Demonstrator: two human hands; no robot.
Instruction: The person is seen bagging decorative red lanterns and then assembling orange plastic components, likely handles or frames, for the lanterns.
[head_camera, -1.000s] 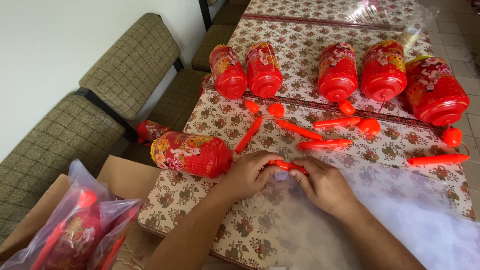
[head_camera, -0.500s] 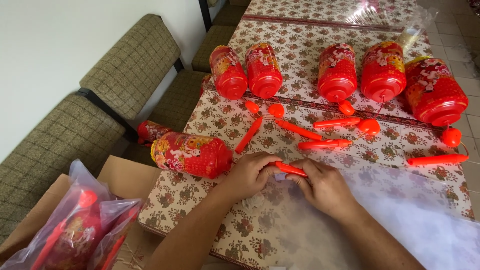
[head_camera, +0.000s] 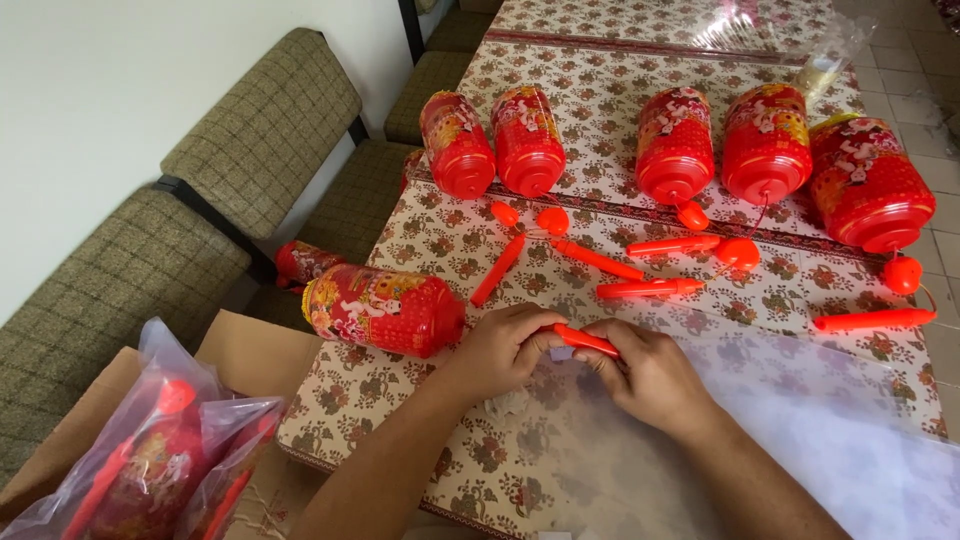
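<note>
Fingers of both hands close on one orange stick (head_camera: 583, 341), which lies slanted between them, its long axis running from the left hand (head_camera: 505, 350) down toward the right hand (head_camera: 645, 375). The left hand pinches the upper end; the right hand curls around the lower end. Just beyond the left hand's fingers, a red lantern (head_camera: 385, 310) lies on its side on the desk (head_camera: 420, 450).

Red patterned lanterns (head_camera: 383, 310) on the table — six: five in a row at 12 o'clock, one on its side at 9 o'clock. One more lantern (head_camera: 300, 262) lies on a chair. Orange sticks (head_camera: 649, 288) — six, one of them held. Orange knobs (head_camera: 738, 252) — five. Bagged lanterns (head_camera: 150, 470) at 7 o'clock — two.
</note>
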